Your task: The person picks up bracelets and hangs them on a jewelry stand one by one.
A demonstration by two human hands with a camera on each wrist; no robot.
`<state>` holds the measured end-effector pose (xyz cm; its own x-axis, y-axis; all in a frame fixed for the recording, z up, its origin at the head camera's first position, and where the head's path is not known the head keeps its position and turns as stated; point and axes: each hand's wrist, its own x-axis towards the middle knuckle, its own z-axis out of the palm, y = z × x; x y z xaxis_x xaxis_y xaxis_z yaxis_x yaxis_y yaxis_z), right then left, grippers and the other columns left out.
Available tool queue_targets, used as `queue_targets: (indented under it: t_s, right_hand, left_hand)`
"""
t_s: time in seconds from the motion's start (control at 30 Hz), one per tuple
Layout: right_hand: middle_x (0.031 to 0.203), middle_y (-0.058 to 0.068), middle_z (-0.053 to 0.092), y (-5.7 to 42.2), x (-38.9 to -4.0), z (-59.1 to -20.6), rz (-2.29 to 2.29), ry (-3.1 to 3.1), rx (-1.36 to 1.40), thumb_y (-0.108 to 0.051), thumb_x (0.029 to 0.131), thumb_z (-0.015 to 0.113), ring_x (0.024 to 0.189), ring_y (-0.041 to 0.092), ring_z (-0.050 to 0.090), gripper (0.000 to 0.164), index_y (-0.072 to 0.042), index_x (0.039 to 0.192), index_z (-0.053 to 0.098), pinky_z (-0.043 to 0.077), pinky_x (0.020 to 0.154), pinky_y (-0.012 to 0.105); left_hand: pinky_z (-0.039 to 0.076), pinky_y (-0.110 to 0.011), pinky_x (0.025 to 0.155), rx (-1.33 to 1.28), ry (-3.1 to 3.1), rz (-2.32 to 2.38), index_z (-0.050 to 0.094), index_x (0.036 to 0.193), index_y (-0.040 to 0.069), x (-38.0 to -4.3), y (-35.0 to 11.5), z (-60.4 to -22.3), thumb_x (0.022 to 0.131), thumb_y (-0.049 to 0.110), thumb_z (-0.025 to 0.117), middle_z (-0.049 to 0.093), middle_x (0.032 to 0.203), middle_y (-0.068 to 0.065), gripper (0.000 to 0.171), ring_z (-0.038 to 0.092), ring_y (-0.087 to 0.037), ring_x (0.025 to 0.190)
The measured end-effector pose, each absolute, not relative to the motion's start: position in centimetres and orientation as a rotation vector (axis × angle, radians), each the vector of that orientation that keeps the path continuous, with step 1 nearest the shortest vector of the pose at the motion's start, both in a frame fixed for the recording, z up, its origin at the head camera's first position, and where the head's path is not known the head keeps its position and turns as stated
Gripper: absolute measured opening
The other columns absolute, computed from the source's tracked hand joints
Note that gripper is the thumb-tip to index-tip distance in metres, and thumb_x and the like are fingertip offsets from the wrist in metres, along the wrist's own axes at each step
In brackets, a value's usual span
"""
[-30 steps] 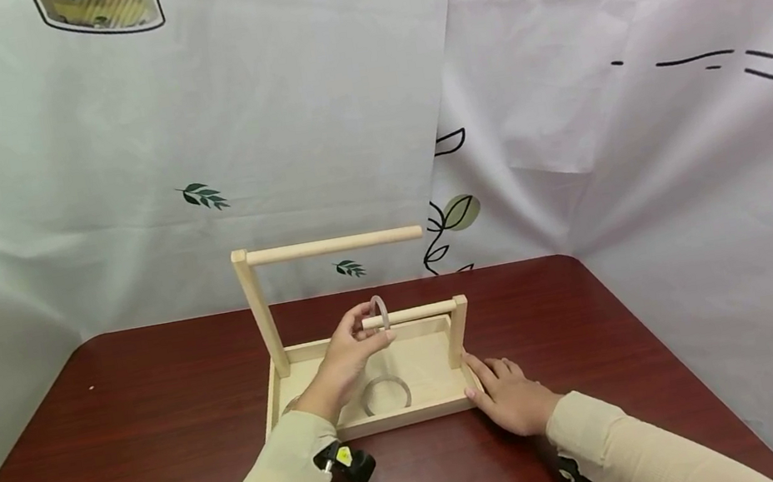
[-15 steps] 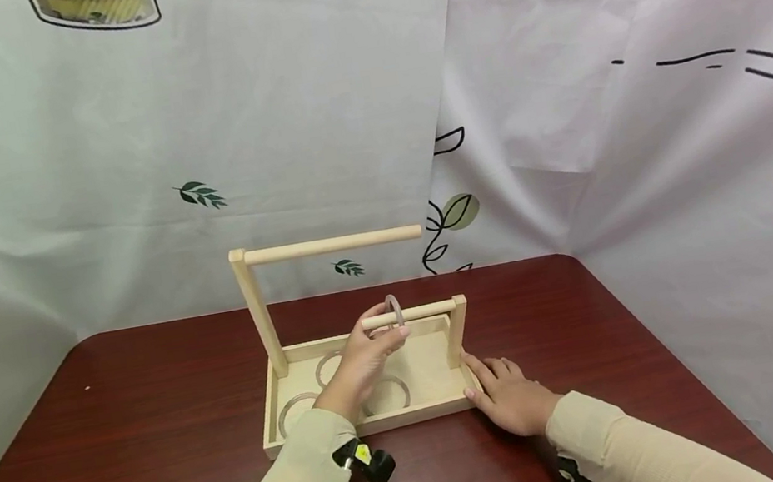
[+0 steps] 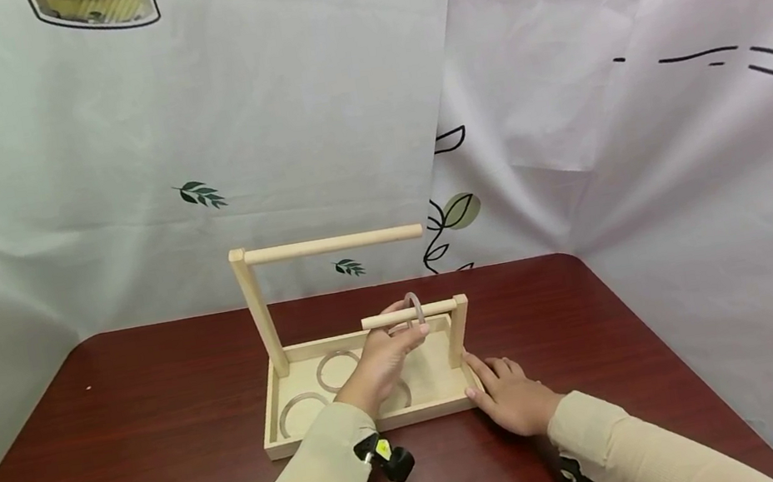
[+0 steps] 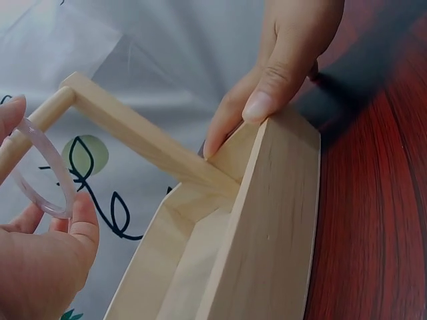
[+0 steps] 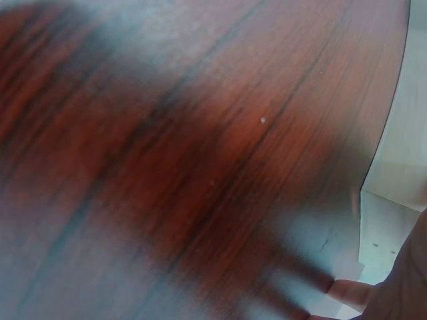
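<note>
In the head view my left hand pinches a translucent pinkish bangle between thumb and fingers. The bangle encircles the lower wooden rod, partway along it; the left wrist view also shows this bangle around the rod. My right hand rests against the right end of the shallow wooden tray, index finger near the post's foot and thumb at the front corner. Two similar bangles, one at front left and one behind it, lie in the tray. My left forearm partly hides a third bangle.
A taller post at the tray's left end carries an upper rod, its right end free. The lower rod's free end points left. The stand sits on a dark red wooden table, with a printed white cloth hanging behind.
My left hand has slid the bangle rightward along the lower rod, toward the short post. The bangles in the left of the tray have come into view. My right hand stays put.
</note>
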<state>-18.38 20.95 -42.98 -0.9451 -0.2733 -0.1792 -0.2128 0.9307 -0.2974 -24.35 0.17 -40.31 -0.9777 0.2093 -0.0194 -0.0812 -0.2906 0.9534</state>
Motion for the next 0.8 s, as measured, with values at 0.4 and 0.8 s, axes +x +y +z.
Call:
queue_targets:
  t_s: [0.4, 0.8]
  right_hand:
    - [0.146, 0.022, 0.033, 21.1, -18.5, -43.1, -0.410, 2.859, -0.376, -0.050, 0.103, 0.033, 0.136, 0.045, 0.028, 0.063, -0.019, 0.156, 0.019, 0.036, 0.090, 0.069]
    - [0.146, 0.022, 0.034, 20.9, -18.3, -42.6, -0.422, 2.849, -0.359, -0.048, 0.103, 0.035, 0.136, 0.045, 0.028, 0.062, -0.019, 0.156, 0.019, 0.035, 0.089, 0.071]
  left_hand:
    - [0.046, -0.035, 0.096, 0.214, 1.797, 2.295, 0.039, 0.146, 0.006, -24.5, 1.4, -40.1, 0.084, 0.010, 0.071, 0.057, 0.125, -0.022, 0.070, 0.056, -0.023, 0.111]
    - [0.043, -0.037, 0.098, 0.215, 1.821, 2.241, 0.041, 0.146, 0.007, -24.6, 2.5, -40.0, 0.083, 0.012, 0.073, 0.054, 0.129, -0.020, 0.071, 0.052, -0.027, 0.118]
